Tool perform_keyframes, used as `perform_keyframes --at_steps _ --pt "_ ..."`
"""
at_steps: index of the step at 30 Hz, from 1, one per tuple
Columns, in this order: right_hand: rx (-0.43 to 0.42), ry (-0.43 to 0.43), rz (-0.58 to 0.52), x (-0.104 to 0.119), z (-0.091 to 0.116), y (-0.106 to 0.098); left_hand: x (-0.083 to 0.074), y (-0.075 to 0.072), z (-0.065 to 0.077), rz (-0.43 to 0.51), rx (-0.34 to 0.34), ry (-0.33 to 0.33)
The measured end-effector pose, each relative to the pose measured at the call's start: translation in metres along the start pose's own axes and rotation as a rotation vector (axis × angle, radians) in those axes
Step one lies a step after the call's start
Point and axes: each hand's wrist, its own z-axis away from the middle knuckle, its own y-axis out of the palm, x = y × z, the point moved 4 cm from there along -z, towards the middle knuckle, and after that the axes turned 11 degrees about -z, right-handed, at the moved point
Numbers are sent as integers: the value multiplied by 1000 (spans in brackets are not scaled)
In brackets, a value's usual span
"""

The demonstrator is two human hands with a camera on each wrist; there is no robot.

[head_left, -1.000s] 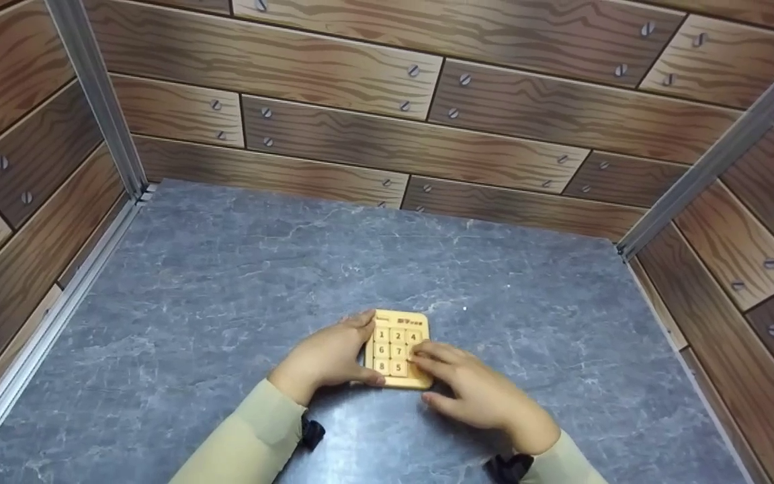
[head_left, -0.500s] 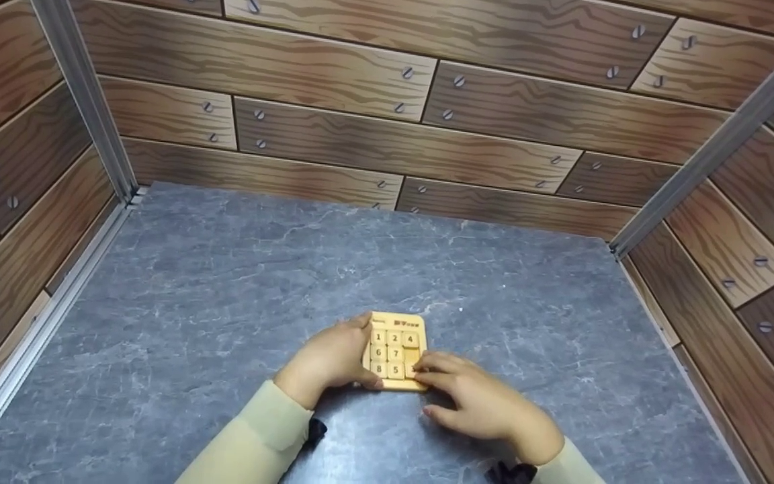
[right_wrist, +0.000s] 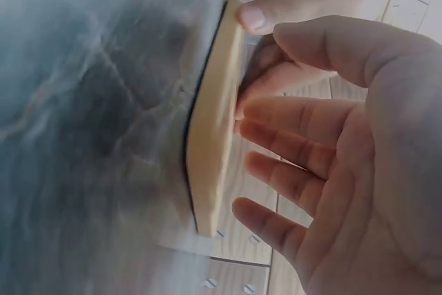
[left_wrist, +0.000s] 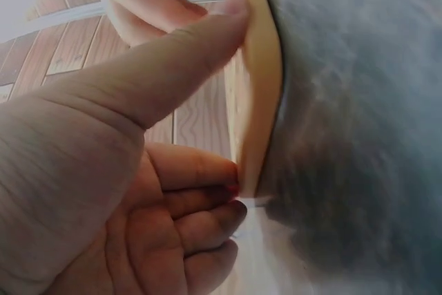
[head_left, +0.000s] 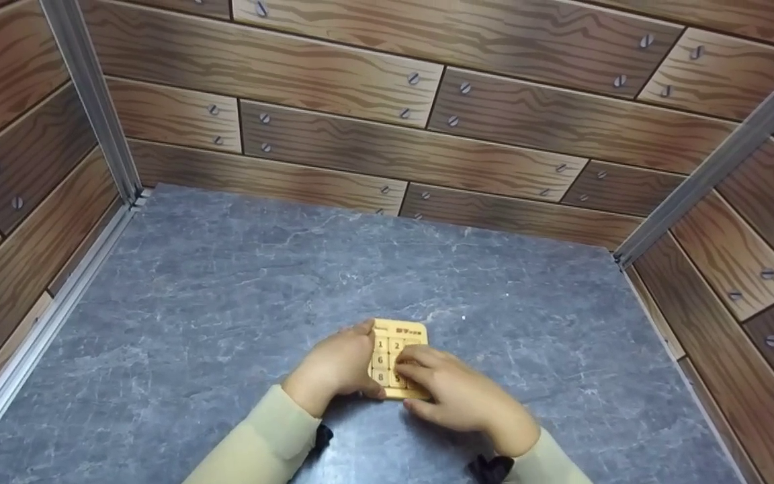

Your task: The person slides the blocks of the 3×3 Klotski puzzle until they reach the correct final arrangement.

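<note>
A yellow sliding number puzzle [head_left: 380, 361] lies on the table, low in the middle of the head view. My left hand [head_left: 334, 361] holds its left side, thumb at the near corner and fingers at the far one. Its pale edge [left_wrist: 264, 88] shows between thumb and fingers in the left wrist view. My right hand [head_left: 461, 390] reaches over from the right, its loosely bent fingertips on or just above the middle and right tiles. Tiles 1, 2, 6 and 8 show; 5 is partly covered, and the right column is mostly hidden.
The blue-grey marbled tabletop [head_left: 279, 269] spreads around the puzzle. Wood-patterned panels [head_left: 333, 141] wall it in at the back and both sides, with metal posts [head_left: 101, 101] at the corners.
The right fingers slid a tile down the right column, leaving a gap in the middle row. Since then the right hand has shifted left over the middle tiles. The left hand keeps its hold.
</note>
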Motion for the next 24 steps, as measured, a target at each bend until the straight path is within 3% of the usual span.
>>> perform_keyframes --at_steps 4,15,20,24 --pt "8 6 -15 -4 -1 3 -3 3 1 -11 10 -3" --pt "33 64 -49 -13 7 -13 -2 -1 0 -23 17 -3" --pt "37 82 -1 -7 8 -12 -1 -2 0 -21 27 -12" --pt "52 43 19 5 10 -7 0 0 0 -18 36 -18"
